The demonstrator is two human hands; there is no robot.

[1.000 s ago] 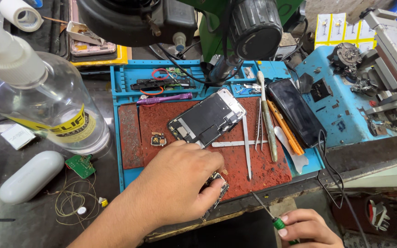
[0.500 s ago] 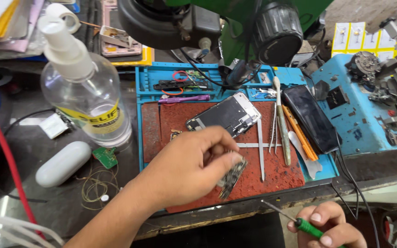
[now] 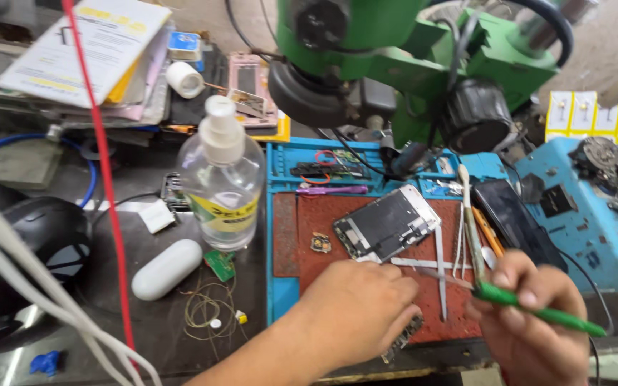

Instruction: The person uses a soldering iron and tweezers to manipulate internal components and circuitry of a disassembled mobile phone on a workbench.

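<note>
Here, a phone-repair bench seen from above, at one moment of the work.

Left hand: the left hand (image 3: 355, 314) lies palm-down on the rust-red work mat with blue rim (image 3: 284, 236), fingers curled together and pressing on a small dark circuit board (image 3: 403, 337), of which only the lower end shows under the knuckles.

Right hand: the right hand (image 3: 531, 322) has its fingers clamped around a green-handled precision screwdriver (image 3: 531, 306); the thin metal shaft points left, its tip just beside the left fingertips.

Work piece: the circuit board sits at the near edge of the mat, held flat; whether the tip touches it cannot be told.

Done, as judged: an opened phone chassis with silver frame (image 3: 386, 224) lies apart in the middle of the mat, its inside showing, so the board appears already lifted out.

Left, as judged: work on the board itself seems barely begun; no loose screws can be made out.

Nearby tools: steel tweezers (image 3: 440, 271) and a black phone screen panel (image 3: 516, 221) lie to the right on the mat.

Surroundings: a clear plastic pump bottle with yellow label (image 3: 222, 187) stands left of the mat; a green microscope body (image 3: 409, 57) hangs above.
</note>
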